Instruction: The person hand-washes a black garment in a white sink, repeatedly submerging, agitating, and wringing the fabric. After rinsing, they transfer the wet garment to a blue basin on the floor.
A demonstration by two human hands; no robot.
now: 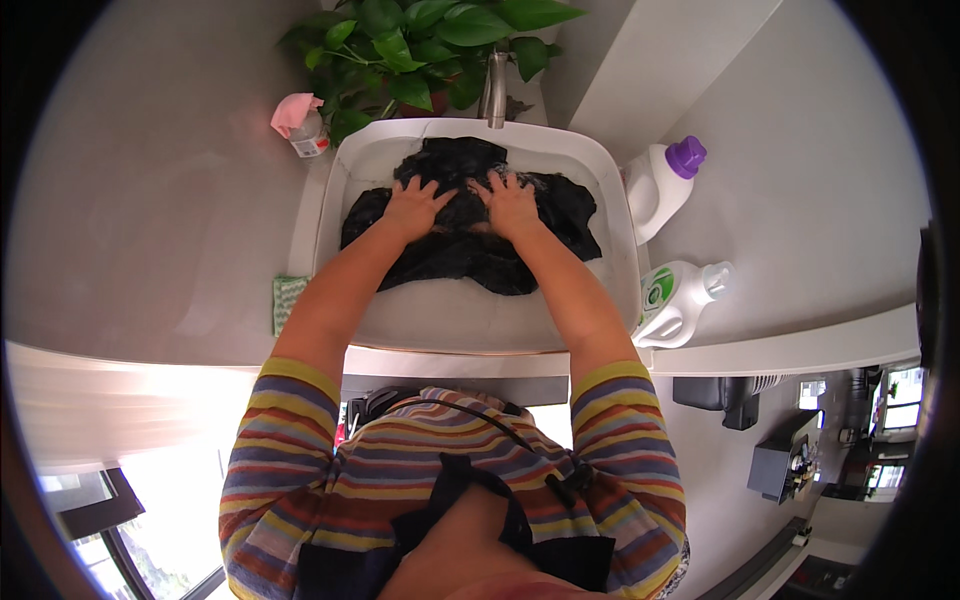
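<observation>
A black cloth garment (pixel 465 259) lies spread and wet in the water of a white rectangular washbasin (pixel 450 322). My left hand (pixel 417 208) rests palm down on its middle, fingers spread. Beside it my right hand (pixel 510 204) also lies flat on the dark fabric, fingers apart and a little suds by the fingertips. Neither hand grips the cloth as far as I can see. Folds of the garment reach toward both sides of the basin. Behind the basin's far rim stands a brushed metal faucet (pixel 496 90), its spout over the edge.
A leafy potted plant (pixel 420 45) grows behind the basin. To the left are a spray bottle (pixel 306 135) under a pink cloth (pixel 295 112) and a green patterned sponge (pixel 288 300). On the right stand a purple-capped detergent bottle (pixel 660 187) and a white detergent bottle (pixel 675 300).
</observation>
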